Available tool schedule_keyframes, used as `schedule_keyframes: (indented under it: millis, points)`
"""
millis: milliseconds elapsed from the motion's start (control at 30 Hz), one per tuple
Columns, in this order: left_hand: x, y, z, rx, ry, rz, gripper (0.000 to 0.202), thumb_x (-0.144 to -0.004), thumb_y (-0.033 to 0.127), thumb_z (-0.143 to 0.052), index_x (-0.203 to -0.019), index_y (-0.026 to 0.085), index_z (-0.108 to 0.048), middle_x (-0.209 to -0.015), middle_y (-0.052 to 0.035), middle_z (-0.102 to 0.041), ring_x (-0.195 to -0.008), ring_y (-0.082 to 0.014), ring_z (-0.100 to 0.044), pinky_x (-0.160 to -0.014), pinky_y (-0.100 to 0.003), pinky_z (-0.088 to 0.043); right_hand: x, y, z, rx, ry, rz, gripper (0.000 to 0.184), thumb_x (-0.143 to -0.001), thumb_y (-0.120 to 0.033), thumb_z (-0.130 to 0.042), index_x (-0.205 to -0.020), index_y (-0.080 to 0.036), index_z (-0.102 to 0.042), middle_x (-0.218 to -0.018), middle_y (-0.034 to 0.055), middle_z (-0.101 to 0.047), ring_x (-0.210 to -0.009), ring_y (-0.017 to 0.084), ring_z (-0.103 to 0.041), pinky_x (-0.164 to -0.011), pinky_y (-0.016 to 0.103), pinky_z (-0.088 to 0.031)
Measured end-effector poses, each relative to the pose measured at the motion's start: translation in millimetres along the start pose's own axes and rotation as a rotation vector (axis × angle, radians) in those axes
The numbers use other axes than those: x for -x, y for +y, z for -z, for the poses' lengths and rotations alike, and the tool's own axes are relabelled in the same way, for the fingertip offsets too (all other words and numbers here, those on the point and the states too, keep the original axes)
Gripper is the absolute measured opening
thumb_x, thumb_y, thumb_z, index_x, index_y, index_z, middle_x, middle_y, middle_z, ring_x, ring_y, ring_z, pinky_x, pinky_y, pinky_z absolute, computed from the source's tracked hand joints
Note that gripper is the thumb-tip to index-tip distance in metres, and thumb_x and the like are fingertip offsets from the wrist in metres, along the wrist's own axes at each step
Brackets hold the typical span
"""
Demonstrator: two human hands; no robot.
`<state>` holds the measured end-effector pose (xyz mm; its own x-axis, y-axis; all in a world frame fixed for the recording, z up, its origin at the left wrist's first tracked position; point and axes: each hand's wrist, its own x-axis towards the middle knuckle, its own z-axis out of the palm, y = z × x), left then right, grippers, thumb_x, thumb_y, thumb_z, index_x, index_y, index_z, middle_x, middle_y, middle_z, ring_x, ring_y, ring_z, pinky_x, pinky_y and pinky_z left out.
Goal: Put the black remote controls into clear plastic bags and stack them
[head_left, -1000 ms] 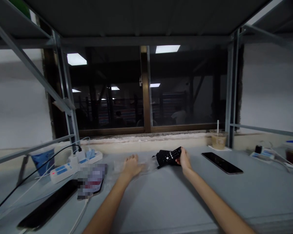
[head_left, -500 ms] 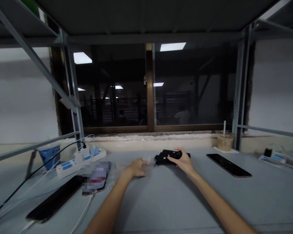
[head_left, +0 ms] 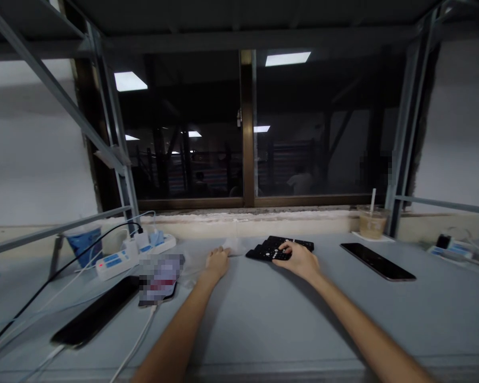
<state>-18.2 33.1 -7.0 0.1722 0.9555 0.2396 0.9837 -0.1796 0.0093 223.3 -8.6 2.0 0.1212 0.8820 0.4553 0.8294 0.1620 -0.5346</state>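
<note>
- Head view: black remote controls (head_left: 272, 247) lie overlapped in a stepped fan on the grey desk (head_left: 259, 324), between the two hands but at the right one.
- Key relation: the remote controls extend leftward from the fingers of the right hand (head_left: 303, 260); their long axes run roughly side to side, across the line of the right forearm. Their exact number cannot be told.
- Nearer hand: the right, in contact; the left hand (head_left: 218, 261) is apart from the fan, on its left.
- Right hand, state: grasping the nearest remote control near its right end, thumb on the near side, fingers arched over the far side.
- Right hand, pose: back of the hand upward; forearm slanting inward from the lower right.
- Left hand, state: fingers loosely bent at a clear plastic film (head_left: 191, 261); whether they grip it cannot be told.
- Left hand, pose: low over the desk, back upward, forearm rising from the lower left.
- Flanking things: a dark phone (head_left: 377, 261) right of the right hand; a lit phone (head_left: 162, 282) left of the film.
</note>
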Motion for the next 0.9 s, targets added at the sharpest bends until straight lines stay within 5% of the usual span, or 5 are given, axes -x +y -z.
schedule_keyframes:
  millis: [267,500,700,900]
  points:
    - [-4.2,-0.7,-2.6,0.010,0.089,0.113,0.038,-0.086,0.026,-0.033,-0.121,0.016,-0.041,-0.115,-0.0122,-0.055,-0.104,-0.0231,-0.053,-0.091,-0.037,-0.035,-0.4,2.6,2.4,0.065,0.035,0.016,0.034,-0.051,-0.042,-0.068,-0.081,-0.027,-0.062,-0.083,-0.0015,-0.067,-0.080,0.019,-0.061,-0.063,0.027,-0.039]
    - [-0.6,13.0,6.6,0.040,0.283,0.099,0.028,-0.084,0.034,-0.037,-0.097,0.015,-0.054,-0.102,-0.0112,-0.059,-0.100,-0.0228,-0.053,-0.087,-0.035,-0.036,1.2,5.8,-5.7,0.076,-0.053,0.044,0.036,-0.052,-0.045,-0.069,-0.082,-0.026,-0.062,-0.079,-0.0007,-0.067,-0.076,0.019,-0.061,-0.058,0.026,-0.038]
    - [4.0,14.9,6.6,-0.034,0.141,0.247,0.030,-0.082,0.028,-0.037,-0.094,0.012,-0.059,-0.101,-0.0157,-0.059,-0.098,-0.0280,-0.055,-0.083,-0.041,-0.037,2.5,3.2,-4.8,0.011,-0.020,0.007,0.029,-0.055,-0.046,-0.068,-0.076,-0.026,-0.064,-0.078,-0.0011,-0.067,-0.074,0.018,-0.061,-0.058,0.026,-0.037]
    - [4.1,18.3,4.0,0.042,0.045,0.163,0.027,-0.081,0.024,-0.038,-0.098,0.015,-0.057,-0.107,-0.0128,-0.058,-0.098,-0.0238,-0.056,-0.085,-0.039,-0.038,2.6,-0.3,-0.4,-0.012,-0.056,-0.007,0.016,-0.062,-0.039,-0.064,-0.071,-0.026,-0.065,-0.079,-0.0003,-0.069,-0.078,0.019,-0.062,-0.058,0.027,-0.038]
